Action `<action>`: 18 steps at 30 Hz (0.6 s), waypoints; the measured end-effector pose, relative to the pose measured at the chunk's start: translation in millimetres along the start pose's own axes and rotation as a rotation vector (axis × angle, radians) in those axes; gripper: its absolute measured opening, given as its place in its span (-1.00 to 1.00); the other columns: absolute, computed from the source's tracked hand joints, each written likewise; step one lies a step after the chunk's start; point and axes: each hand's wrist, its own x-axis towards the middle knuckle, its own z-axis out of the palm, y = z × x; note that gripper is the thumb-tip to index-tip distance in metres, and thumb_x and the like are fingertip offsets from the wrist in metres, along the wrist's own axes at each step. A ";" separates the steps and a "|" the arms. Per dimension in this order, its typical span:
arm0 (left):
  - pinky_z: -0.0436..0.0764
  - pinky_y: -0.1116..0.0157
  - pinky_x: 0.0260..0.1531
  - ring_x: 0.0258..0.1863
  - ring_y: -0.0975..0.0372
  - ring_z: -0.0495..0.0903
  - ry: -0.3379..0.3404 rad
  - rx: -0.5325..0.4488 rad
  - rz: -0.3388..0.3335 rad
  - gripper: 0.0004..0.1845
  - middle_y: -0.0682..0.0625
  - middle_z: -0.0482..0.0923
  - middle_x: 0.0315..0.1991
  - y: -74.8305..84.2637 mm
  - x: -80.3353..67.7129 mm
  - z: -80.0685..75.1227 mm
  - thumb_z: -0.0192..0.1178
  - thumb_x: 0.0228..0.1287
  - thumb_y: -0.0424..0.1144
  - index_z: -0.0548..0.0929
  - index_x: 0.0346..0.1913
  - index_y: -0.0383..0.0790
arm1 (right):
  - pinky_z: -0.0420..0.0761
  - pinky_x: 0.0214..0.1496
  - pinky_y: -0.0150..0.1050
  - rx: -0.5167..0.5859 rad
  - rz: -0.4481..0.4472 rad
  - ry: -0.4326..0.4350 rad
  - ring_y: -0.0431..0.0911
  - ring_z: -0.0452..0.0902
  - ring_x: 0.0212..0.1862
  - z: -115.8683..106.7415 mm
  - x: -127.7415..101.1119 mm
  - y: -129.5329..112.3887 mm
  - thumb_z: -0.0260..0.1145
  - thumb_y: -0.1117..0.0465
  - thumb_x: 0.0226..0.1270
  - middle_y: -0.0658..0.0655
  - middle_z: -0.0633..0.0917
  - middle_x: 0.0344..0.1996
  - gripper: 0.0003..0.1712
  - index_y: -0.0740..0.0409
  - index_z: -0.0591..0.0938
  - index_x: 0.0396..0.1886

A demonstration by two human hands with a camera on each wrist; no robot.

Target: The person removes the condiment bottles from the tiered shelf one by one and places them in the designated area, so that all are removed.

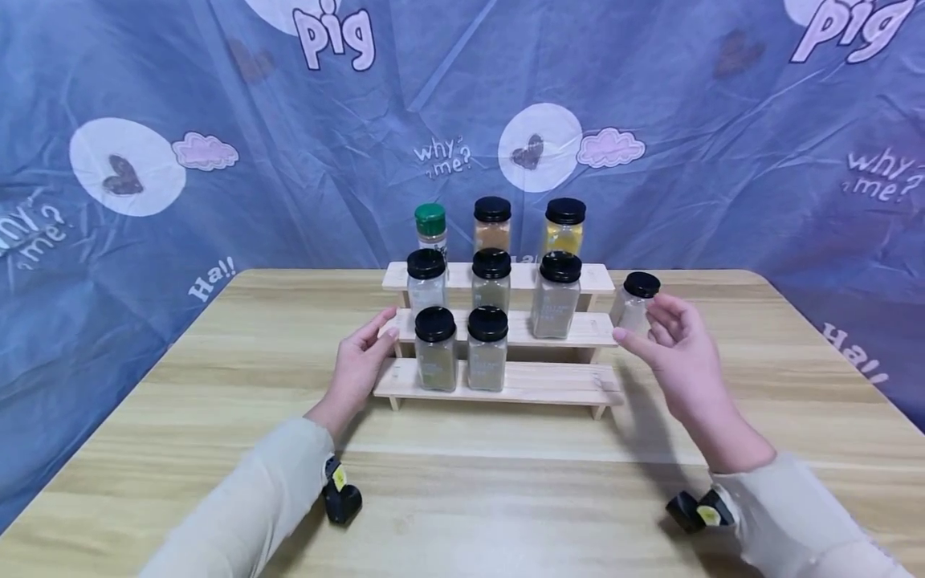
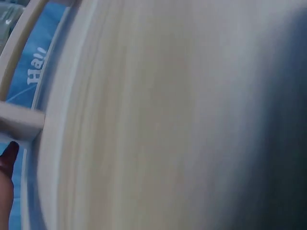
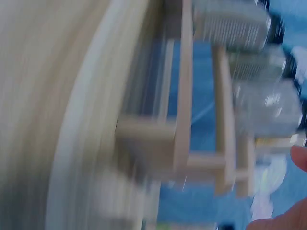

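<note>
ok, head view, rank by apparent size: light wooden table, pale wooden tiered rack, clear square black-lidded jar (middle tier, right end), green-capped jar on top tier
1. Light wooden table
2. Pale wooden tiered rack
3. Clear square black-lidded jar
4. Green-capped jar: smallest as seen; partly hidden, farther back, true size unsure

Backdrop [image 1: 311, 193]: blue fabric, wrinkled, across the upper frame.
"pig" lettering [image 1: 334, 36]: upper left; repeated at upper right.
Pink cloud print [image 1: 610, 148]: beside white disc print [image 1: 560, 144], upper centre.
Tabletop [image 1: 506, 490]: light wood grain, lower frame.
</note>
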 end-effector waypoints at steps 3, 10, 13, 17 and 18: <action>0.54 0.50 -0.16 -0.20 0.47 0.54 0.014 -0.017 -0.009 -0.57 -0.16 0.44 0.18 -1.5 -0.2 -0.4 0.10 0.30 -0.29 0.46 0.23 -0.19 | 0.13 0.38 -0.28 0.060 -0.016 -0.020 0.06 0.01 0.41 14.5 -10.6 -6.2 0.37 0.32 0.11 0.29 0.14 0.38 -0.12 0.23 0.10 0.36; 0.54 0.50 -0.14 -0.22 0.48 0.57 0.021 -0.023 -0.003 -0.59 -0.11 0.43 0.20 -3.4 -1.7 1.7 0.10 0.29 -0.32 0.48 0.20 -0.23 | 0.21 0.35 -0.29 0.130 -0.009 -0.101 0.03 0.17 0.35 45.9 -33.4 -11.7 0.33 0.41 0.10 0.25 0.28 0.30 -0.31 0.23 0.23 0.22; 0.56 0.48 -0.16 -0.24 0.46 0.58 0.024 -0.044 -0.008 -0.60 -0.17 0.45 0.18 -2.5 -2.6 3.1 0.09 0.29 -0.34 0.48 0.19 -0.25 | 0.21 0.34 -0.28 0.132 0.000 -0.154 0.01 0.20 0.34 58.7 -38.2 -10.2 0.31 0.42 0.11 0.26 0.30 0.30 -0.27 0.33 0.19 0.25; 0.57 0.47 -0.18 -0.26 0.45 0.59 0.038 -0.048 -0.008 -0.61 -0.22 0.47 0.14 -0.2 -2.4 3.9 0.09 0.29 -0.35 0.50 0.18 -0.26 | 0.25 0.32 -0.24 0.117 0.000 -0.201 0.03 0.23 0.32 74.6 -39.3 -6.1 0.30 0.42 0.10 0.26 0.33 0.27 -0.26 0.36 0.19 0.26; 0.57 0.46 -0.17 -0.26 0.45 0.59 0.037 -0.050 -0.009 -0.61 -0.23 0.47 0.14 0.7 -2.3 4.0 0.09 0.29 -0.35 0.49 0.18 -0.26 | 0.26 0.33 -0.23 0.111 -0.003 -0.207 0.03 0.23 0.32 78.2 -39.1 -5.1 0.31 0.42 0.10 0.27 0.34 0.27 -0.27 0.37 0.20 0.25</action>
